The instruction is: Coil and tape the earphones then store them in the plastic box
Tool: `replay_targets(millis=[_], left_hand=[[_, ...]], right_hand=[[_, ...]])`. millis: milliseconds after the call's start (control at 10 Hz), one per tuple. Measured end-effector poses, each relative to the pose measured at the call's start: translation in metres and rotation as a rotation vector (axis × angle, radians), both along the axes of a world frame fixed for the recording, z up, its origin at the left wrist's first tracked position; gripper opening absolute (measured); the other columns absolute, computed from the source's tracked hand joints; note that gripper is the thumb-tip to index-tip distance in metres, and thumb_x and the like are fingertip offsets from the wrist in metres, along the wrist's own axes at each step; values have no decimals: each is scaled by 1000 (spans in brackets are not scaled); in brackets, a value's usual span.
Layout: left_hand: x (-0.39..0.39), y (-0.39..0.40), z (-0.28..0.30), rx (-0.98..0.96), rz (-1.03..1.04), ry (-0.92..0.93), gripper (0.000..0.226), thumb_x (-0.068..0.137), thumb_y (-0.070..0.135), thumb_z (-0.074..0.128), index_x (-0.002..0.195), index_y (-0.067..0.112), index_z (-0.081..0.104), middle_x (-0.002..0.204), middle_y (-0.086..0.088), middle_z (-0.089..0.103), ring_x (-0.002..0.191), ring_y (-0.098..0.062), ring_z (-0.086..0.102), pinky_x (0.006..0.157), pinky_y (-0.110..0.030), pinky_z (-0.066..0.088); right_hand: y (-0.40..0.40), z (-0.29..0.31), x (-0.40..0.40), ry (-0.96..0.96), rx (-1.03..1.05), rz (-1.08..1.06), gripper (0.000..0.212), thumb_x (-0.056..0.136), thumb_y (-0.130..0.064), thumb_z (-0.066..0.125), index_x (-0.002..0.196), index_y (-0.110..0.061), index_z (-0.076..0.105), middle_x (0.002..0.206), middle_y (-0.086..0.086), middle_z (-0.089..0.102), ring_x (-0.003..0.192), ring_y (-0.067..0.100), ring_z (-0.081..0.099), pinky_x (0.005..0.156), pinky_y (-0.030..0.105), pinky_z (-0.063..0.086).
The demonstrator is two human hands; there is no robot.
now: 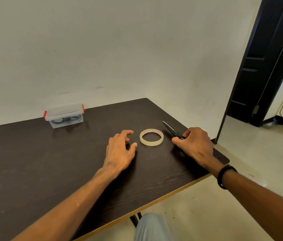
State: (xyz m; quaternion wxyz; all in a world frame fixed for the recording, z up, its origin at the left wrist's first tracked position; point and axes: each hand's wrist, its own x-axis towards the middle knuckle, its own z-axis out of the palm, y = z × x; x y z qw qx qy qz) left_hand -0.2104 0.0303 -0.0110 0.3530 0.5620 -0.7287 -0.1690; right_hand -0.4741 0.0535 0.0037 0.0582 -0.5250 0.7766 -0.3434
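Head view: I see the earphones [66, 119] coiled inside the lidded box [64, 115], far left. Left hand [120, 152] fingers spread, empty, beside the tape [151, 137]. Right hand [195, 145] curled on the scissors [172, 130]; blades could nick the table [33, 162] or slide off its edge.

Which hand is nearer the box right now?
Left. The left hand rests on the table, just left of the tape roll, with the box farther back and to its left. The right hand, on the scissors, is beyond the roll.
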Motion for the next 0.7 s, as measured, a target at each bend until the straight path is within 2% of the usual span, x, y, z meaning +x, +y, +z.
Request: replay_targets(millis=[100, 200, 500, 600, 700], left_hand=[[-2, 2, -4, -34, 14, -45, 50, 97, 37, 66, 144, 34, 49, 115, 9, 55, 113, -13, 44, 103, -38, 44], [-2, 3, -4, -44, 4, -82, 51, 97, 37, 66, 145, 35, 48, 117, 8, 54, 115, -15, 44, 102, -37, 40], [2, 9, -1, 5, -23, -158, 48, 99, 42, 62, 145, 34, 48, 135, 0, 54, 128, -20, 44, 108, -39, 39], [11, 17, 2, 15, -18, -189, 48, 100, 43, 60, 146, 34, 48, 140, -1, 52, 131, -20, 43, 111, -39, 38], [23, 24, 4, 15, -2, -212, 47, 101, 43, 59, 146, 33, 48, 143, -1, 50, 134, -20, 42, 113, -40, 38]], right_hand=[[0, 0, 1, 12, 18, 16, 35, 81, -53, 79, 85, -19, 72, 77, -2, 70, 75, 12, 65, 62, 30, 56], [-2, -2, -1, 28, 28, 34, 33, 81, -50, 80, 88, -18, 73, 78, -3, 69, 76, 13, 65, 65, 33, 60], [-4, -3, -2, 126, 47, 44, 38, 81, -55, 76, 91, -18, 74, 78, -4, 68, 77, 15, 64, 68, 38, 63], [-3, -5, -1, 140, 50, 56, 43, 83, -56, 75, 98, -16, 77, 84, -2, 70, 82, 17, 65, 71, 41, 64], [1, -8, -1, 241, -84, 12, 54, 84, -62, 71, 115, -17, 75, 109, 4, 70, 103, 25, 64, 82, 48, 62]])
